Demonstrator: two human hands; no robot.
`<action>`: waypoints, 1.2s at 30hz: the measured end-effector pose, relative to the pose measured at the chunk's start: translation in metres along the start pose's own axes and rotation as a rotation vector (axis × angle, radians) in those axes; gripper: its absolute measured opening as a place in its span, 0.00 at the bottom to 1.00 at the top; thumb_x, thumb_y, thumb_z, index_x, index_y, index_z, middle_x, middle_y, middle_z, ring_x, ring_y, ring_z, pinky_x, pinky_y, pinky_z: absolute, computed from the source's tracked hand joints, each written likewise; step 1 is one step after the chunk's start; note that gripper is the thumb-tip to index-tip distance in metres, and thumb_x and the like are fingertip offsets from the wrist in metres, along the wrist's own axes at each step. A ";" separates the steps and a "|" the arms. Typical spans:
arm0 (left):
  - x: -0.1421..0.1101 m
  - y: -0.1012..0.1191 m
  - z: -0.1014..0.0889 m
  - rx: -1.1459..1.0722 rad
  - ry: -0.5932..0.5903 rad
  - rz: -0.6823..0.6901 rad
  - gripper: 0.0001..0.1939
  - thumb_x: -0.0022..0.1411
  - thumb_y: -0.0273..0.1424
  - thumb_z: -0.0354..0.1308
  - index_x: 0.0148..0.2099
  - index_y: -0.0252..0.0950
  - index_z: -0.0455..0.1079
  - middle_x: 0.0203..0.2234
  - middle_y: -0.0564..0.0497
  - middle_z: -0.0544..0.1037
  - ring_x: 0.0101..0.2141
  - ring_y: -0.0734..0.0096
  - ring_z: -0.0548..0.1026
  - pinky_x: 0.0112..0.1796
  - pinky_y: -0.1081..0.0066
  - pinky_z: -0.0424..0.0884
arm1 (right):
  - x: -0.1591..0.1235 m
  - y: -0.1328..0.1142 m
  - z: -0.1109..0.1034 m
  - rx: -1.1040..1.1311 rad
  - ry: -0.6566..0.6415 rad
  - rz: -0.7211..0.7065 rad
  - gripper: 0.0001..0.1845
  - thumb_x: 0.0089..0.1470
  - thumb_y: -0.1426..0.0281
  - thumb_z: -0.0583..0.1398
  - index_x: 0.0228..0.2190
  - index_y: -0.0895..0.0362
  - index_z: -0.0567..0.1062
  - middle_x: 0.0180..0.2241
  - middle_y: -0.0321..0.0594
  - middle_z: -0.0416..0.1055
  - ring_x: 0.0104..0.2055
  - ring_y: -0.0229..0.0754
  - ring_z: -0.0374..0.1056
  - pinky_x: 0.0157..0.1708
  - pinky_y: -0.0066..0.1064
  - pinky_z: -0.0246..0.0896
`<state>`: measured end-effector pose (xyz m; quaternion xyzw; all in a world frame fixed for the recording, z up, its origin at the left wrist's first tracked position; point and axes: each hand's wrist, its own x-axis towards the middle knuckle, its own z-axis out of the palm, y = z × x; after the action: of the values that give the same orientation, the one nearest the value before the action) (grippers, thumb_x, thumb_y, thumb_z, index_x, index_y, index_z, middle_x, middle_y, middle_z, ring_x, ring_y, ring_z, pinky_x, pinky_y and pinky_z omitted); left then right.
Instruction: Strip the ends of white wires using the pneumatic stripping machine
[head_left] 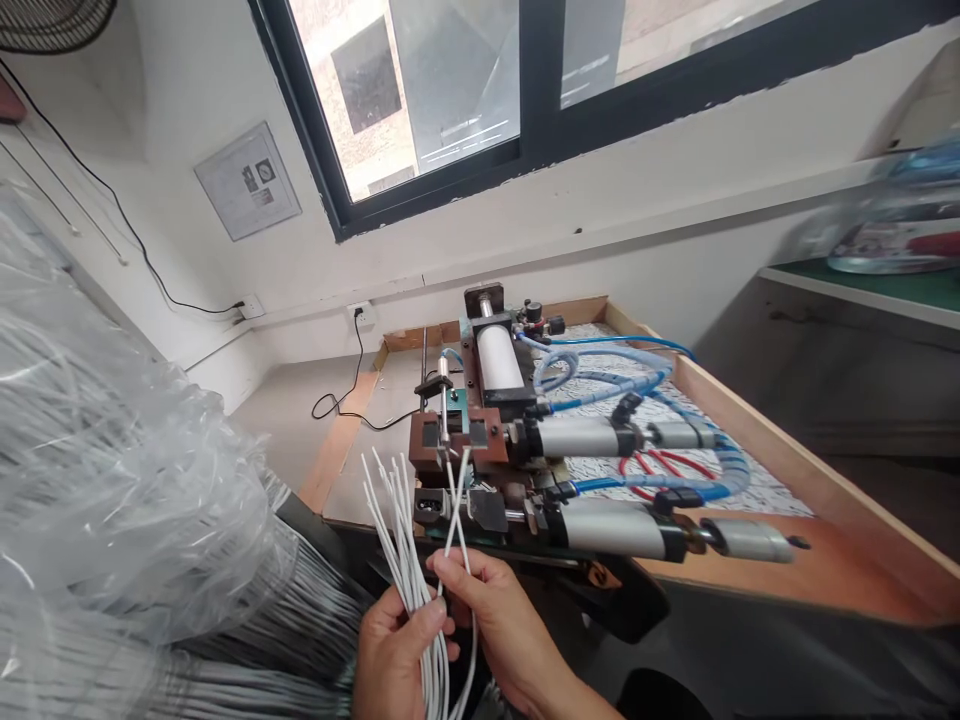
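Note:
A fanned bundle of white cables [409, 560] is gripped in my left hand [401, 645], its loose ends pointing up and away. Beside it, my right hand [491, 605] pinches white cable [455, 510] between thumb and fingers. Two cable lengths cross above that hand and reach up to the jaws of a pneumatic machine [457, 440]. Whether both ends sit inside the jaws, I cannot tell. Silver air cylinders [611, 525] extend to the right from the jaw blocks.
Wrapped bundles of cable [135, 480] in clear plastic are piled at the left. A wooden rim [750, 440] edges the bench on the right. Blue air hoses [720, 480] loop behind the cylinders, and a black cord [358, 375] runs to a wall socket. A green-topped shelf [877, 285] stands at right.

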<state>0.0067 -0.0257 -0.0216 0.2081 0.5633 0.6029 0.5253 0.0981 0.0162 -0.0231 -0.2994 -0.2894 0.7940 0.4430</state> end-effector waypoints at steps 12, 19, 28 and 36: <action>-0.001 0.002 -0.002 -0.045 0.036 -0.036 0.12 0.34 0.33 0.66 0.24 0.31 0.73 0.14 0.52 0.72 0.18 0.73 0.69 0.21 0.74 0.64 | -0.013 0.012 -0.010 -0.044 0.189 -0.063 0.19 0.35 0.58 0.64 0.22 0.63 0.75 0.13 0.30 0.56 0.15 0.27 0.43 0.16 0.24 0.34; 0.000 -0.002 -0.002 -0.054 0.056 -0.001 0.11 0.33 0.32 0.66 0.23 0.32 0.71 0.12 0.53 0.70 0.15 0.76 0.67 0.18 0.75 0.62 | -0.005 0.010 -0.012 -0.033 0.140 0.007 0.19 0.38 0.57 0.62 0.21 0.63 0.74 0.13 0.28 0.52 0.14 0.26 0.41 0.15 0.23 0.33; 0.000 -0.005 -0.004 -0.053 0.027 -0.012 0.11 0.32 0.31 0.67 0.22 0.32 0.72 0.10 0.52 0.70 0.13 0.77 0.65 0.16 0.76 0.59 | 0.004 0.005 -0.004 0.076 -0.038 0.102 0.17 0.37 0.58 0.63 0.18 0.60 0.69 0.12 0.27 0.52 0.13 0.28 0.46 0.12 0.22 0.45; 0.004 -0.006 -0.006 -0.146 0.021 -0.024 0.08 0.36 0.30 0.65 0.22 0.31 0.72 0.15 0.52 0.72 0.18 0.75 0.67 0.19 0.75 0.62 | -0.011 0.014 -0.006 -0.018 0.198 -0.039 0.15 0.36 0.61 0.64 0.19 0.61 0.73 0.14 0.32 0.62 0.16 0.31 0.55 0.15 0.23 0.53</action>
<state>0.0027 -0.0260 -0.0296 0.1565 0.5257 0.6381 0.5404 0.1000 0.0012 -0.0353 -0.3747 -0.2571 0.7490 0.4822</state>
